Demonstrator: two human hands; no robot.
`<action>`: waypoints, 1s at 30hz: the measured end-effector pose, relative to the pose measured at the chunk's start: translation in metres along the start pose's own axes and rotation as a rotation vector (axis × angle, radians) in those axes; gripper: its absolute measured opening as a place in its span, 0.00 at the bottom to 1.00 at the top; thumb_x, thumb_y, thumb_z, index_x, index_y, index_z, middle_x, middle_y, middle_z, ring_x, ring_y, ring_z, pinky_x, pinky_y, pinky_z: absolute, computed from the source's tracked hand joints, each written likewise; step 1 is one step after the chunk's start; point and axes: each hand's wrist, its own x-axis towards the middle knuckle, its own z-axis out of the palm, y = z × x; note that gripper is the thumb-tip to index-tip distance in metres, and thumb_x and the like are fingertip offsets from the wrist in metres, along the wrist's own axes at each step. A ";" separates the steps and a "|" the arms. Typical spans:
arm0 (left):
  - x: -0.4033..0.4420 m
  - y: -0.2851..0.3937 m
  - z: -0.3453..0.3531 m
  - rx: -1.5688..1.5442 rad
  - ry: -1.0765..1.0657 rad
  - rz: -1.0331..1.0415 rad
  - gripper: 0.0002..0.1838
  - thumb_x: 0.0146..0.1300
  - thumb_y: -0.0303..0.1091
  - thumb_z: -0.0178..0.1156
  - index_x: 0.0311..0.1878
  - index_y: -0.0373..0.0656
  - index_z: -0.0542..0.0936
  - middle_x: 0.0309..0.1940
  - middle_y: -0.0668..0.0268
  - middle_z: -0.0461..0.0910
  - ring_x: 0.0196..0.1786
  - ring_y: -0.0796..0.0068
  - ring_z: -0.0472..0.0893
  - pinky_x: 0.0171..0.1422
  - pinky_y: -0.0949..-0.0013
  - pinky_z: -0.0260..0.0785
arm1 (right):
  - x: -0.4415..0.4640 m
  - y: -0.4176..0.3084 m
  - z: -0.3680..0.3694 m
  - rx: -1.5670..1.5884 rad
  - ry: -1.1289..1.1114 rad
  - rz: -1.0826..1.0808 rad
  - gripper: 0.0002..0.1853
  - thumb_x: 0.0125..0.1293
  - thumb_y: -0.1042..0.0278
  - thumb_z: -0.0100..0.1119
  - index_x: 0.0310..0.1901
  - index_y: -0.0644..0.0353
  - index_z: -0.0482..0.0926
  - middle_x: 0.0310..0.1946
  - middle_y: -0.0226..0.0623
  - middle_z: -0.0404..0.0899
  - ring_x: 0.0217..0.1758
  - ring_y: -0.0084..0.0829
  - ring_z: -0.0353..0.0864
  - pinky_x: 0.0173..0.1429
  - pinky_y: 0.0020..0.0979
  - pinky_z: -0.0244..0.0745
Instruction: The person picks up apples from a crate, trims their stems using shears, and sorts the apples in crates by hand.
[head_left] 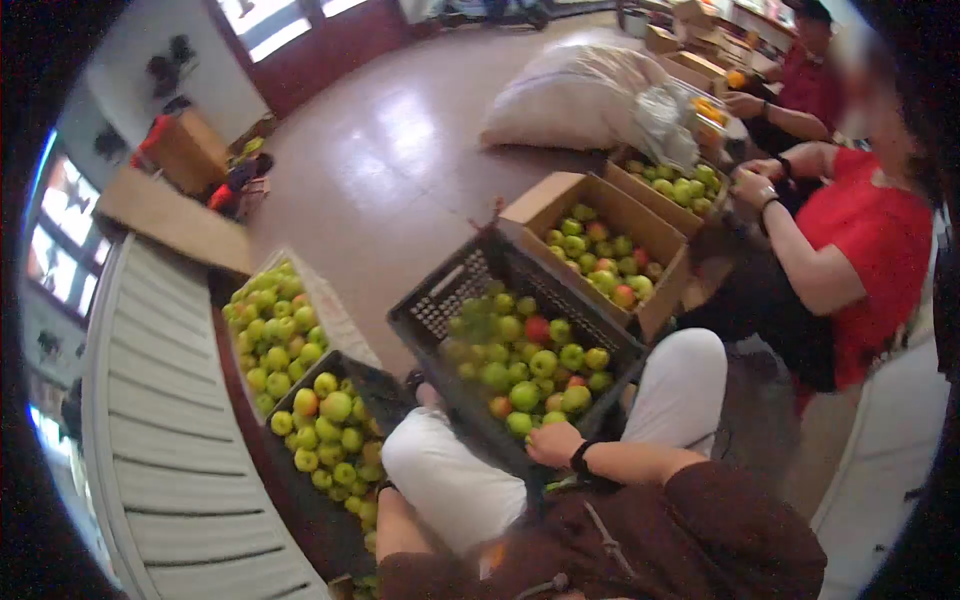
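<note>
My right hand [553,444] is at the near edge of a black plastic crate [440,290] standing between my knees. Its fingers are curled, and what they hold, if anything, is hidden. Just beyond them lie green and reddish apples [543,363] inside the crate. My left arm reaches down beside my left thigh, and only the black-banded wrist [386,488] shows. The left hand is hidden near the yellow-green apples [330,435] in a dark crate [370,385] to the left.
Farther left are more green apples [275,325] in a pale-lined container, beside a ridged white radiator [180,420]. Cardboard boxes of apples [668,222] stand to the right, near a person in red [880,230]. A large white sack [560,100] lies beyond, with another person [810,80] behind.
</note>
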 end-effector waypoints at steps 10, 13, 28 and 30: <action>0.024 -0.001 -0.004 0.054 -0.051 0.012 0.30 0.48 0.45 0.66 0.52 0.41 0.68 0.31 0.58 0.78 0.31 0.68 0.77 0.38 0.66 0.70 | 0.008 0.006 0.004 0.072 -0.089 0.030 0.18 0.58 0.54 0.47 0.28 0.62 0.78 0.24 0.48 0.78 0.30 0.49 0.78 0.37 0.47 0.72; 0.021 -0.003 -0.006 0.057 -0.057 0.017 0.31 0.48 0.44 0.66 0.53 0.41 0.67 0.31 0.59 0.77 0.31 0.69 0.77 0.38 0.66 0.70 | 0.005 -0.002 -0.006 0.070 -0.115 0.085 0.17 0.57 0.55 0.47 0.29 0.62 0.78 0.26 0.48 0.79 0.31 0.49 0.79 0.38 0.47 0.73; -0.175 0.003 -0.113 -0.612 0.193 0.076 0.34 0.47 0.38 0.68 0.56 0.42 0.63 0.33 0.64 0.75 0.32 0.75 0.75 0.40 0.70 0.70 | 0.013 0.002 -0.007 0.307 0.090 0.050 0.18 0.57 0.54 0.51 0.30 0.63 0.80 0.26 0.49 0.79 0.30 0.44 0.79 0.36 0.42 0.73; -0.230 0.037 -0.143 -0.924 0.274 0.415 0.32 0.47 0.36 0.68 0.55 0.41 0.65 0.34 0.66 0.75 0.34 0.76 0.75 0.42 0.71 0.70 | 0.031 0.012 0.002 0.572 0.213 0.034 0.19 0.56 0.51 0.54 0.32 0.62 0.80 0.25 0.48 0.79 0.31 0.44 0.80 0.38 0.40 0.74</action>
